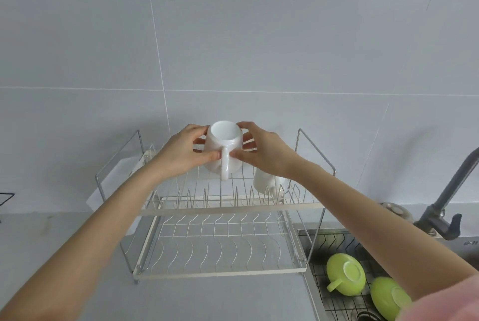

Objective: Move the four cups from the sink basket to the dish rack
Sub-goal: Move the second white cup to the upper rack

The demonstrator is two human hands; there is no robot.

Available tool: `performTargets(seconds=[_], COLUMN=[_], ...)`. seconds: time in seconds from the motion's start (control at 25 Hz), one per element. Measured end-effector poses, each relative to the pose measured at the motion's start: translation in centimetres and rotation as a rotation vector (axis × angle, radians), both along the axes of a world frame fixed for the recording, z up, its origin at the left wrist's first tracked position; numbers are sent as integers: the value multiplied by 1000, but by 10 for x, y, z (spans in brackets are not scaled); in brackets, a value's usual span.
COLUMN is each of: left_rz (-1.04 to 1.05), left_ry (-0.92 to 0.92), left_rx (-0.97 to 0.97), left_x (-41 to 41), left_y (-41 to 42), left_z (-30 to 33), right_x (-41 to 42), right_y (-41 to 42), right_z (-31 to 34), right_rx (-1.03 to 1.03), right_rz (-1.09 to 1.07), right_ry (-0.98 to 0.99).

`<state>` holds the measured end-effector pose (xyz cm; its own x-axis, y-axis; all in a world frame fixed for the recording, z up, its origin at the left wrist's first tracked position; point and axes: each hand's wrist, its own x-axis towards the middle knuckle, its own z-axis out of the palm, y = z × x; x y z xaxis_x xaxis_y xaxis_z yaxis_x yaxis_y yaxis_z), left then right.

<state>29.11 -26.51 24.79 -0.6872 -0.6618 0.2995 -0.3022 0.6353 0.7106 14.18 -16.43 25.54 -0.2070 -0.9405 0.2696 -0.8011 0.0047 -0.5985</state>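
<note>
A white mug (224,149) is upside down over the upper tier of the two-tier wire dish rack (223,210), its handle pointing toward me. My left hand (186,149) and my right hand (261,151) both grip its sides. A second white cup (267,183) stands on the upper tier to the right, partly hidden by my right wrist. Two green cups (346,278) (388,297) lie bottom-up in the black wire sink basket (334,240) at lower right.
A grey faucet (451,201) rises at the right beside the steel sink. The rack's lower tier (220,256) holds nothing. A white drain tray (116,180) sticks out at the rack's left. A black wire object (5,200) sits at the far left edge.
</note>
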Motion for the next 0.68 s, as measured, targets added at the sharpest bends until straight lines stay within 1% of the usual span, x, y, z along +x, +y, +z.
performTargets(seconds=[0.16, 0.28, 0.44, 0.68], left_rz=[9, 5, 10, 39], left_ry=[-57, -112, -133, -213], left_rx=[56, 105, 197, 184], left_x=[-4, -4, -8, -16], left_y=[-28, -45, -53, -54], left_z=[-28, -43, -55, -64], right_x=[-2, -2, -2, -3], right_y=[-29, -46, -59, -67], right_z=[-21, -36, -50, -60], right_rx=[94, 157, 234, 305], right_rz=[5, -2, -16, -22], right_ry=[19, -12, -27, -29])
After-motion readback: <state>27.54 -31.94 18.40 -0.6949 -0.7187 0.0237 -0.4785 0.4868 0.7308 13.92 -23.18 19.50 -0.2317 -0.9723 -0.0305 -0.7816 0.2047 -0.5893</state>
